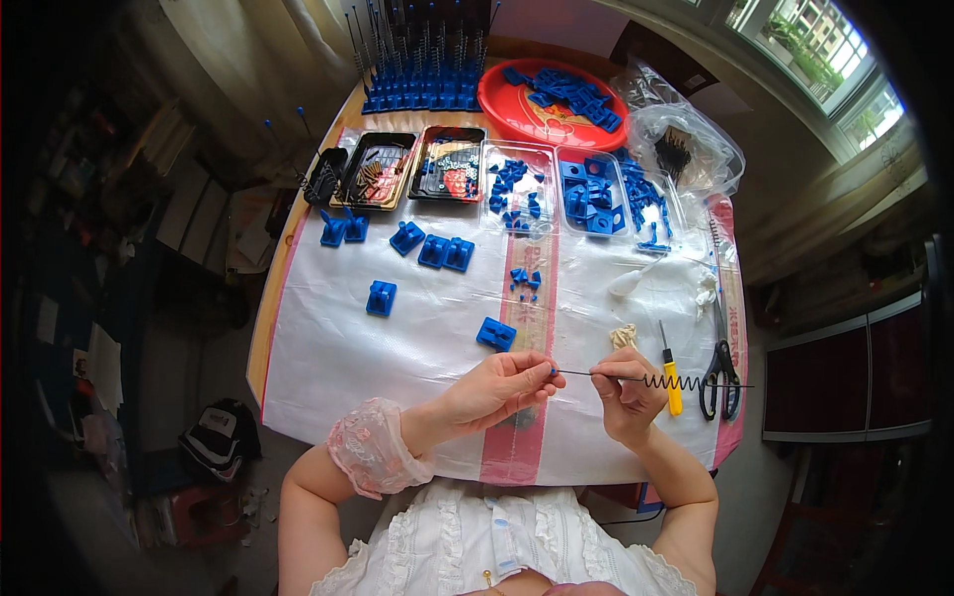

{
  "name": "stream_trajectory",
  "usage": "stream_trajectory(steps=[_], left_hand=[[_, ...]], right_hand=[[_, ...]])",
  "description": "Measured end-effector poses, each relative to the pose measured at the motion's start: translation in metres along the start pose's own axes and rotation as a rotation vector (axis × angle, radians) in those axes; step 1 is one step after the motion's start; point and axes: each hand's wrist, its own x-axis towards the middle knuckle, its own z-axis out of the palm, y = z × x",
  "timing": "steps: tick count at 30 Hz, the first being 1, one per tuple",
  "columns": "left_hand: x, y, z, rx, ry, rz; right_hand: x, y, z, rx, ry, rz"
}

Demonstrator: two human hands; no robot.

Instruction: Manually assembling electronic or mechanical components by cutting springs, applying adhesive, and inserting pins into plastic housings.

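Observation:
A thin dark rod with a coiled spring section (pixel 678 382) lies across in front of me, above the near part of the table. My right hand (pixel 631 399) is closed round it just left of the coil, and its straight end sticks out to the right over the scissors. At the rod's left end my left hand (pixel 495 385) is closed in a pinch on a small blue piece (pixel 554 372), only partly visible between the fingertips. Just beyond the left hand sits a blue plastic base (pixel 496 334). A yellow-handled screwdriver (pixel 675 389) and black scissors (pixel 719 382) lie right of my right hand.
Several blue assembled bases (pixel 433 250) stand at left. Behind them are black trays (pixel 405 169) of small parts and clear boxes (pixel 594 230) of blue pieces. A red basin (pixel 497 111), a rack of upright springs (pixel 422 94) and a plastic bag (pixel 711 139) fill the back.

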Motion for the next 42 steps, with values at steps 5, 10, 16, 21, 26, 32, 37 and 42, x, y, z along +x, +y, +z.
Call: stream_trajectory(steps=[5,10,16,21,26,32,37,42], left_hand=[[0.001,-0.001,-0.002,-0.004,0.000,-0.009],[0.002,-0.002,-0.004,0.013,0.003,-0.006],[0.002,-0.003,-0.005,0.055,0.023,-0.016],[0.003,-0.006,-0.008,0.058,0.032,-0.044],[0.003,-0.004,-0.001,0.226,0.065,0.067],[-0.002,-0.004,0.008,1.849,0.365,0.808],[0.004,-0.003,0.005,2.058,0.518,0.747],[0.011,-0.002,0.005,2.097,0.620,0.758]], right_hand=[[0.002,-0.001,0.001,0.006,-0.003,0.017],[0.002,0.001,0.003,-0.008,-0.030,0.033],[0.004,-0.002,0.004,-0.014,-0.058,0.046],[0.001,-0.001,0.008,0.008,-0.065,0.094],[0.003,0.000,0.002,0.061,0.008,0.112],[0.010,0.006,-0.012,0.020,0.059,0.209],[0.011,-0.001,-0.004,-0.150,-0.101,0.203],[0.012,0.000,-0.002,-0.263,-0.156,0.197]])
